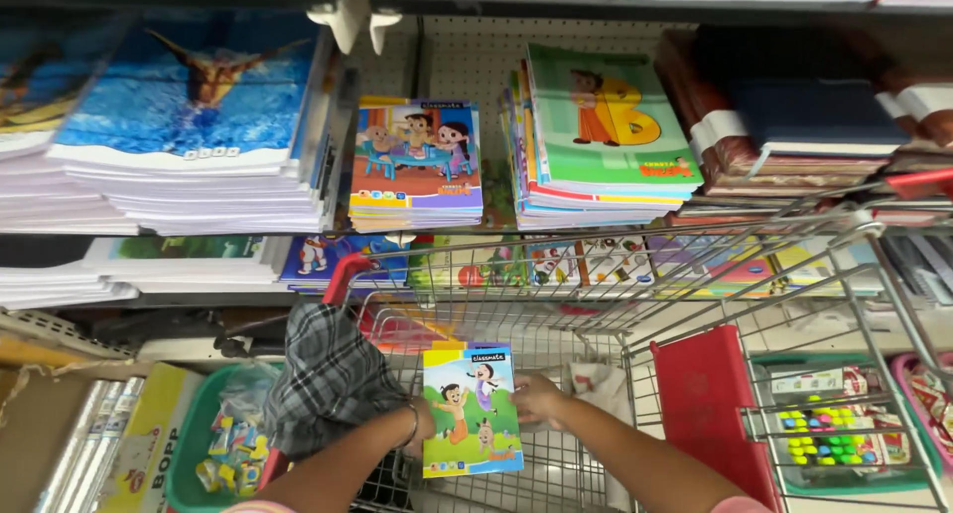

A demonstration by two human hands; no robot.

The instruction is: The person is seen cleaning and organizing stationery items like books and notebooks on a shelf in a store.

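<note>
Both my hands hold a small children's notebook (472, 409) with a cartoon cover, green below and blue above, over the wire shopping cart (635, 275). My left hand (425, 421) grips its left edge, a thin bangle on the wrist. My right hand (537, 398) grips its right edge. A checked grey cloth (328, 374) hangs over the cart's left corner beside my left forearm. White fabric lies at the bottom of the cart under the notebook.
Shelves ahead carry stacks of notebooks: blue-covered ones (189, 116) at left, a cartoon pile (415, 166) in the middle, a green-covered pile (606, 126), dark bound books (794, 116) at right. A green bin of small packets (223, 444) stands lower left. The cart's red flap (707, 404) and a tray of highlighters (829, 439) are at right.
</note>
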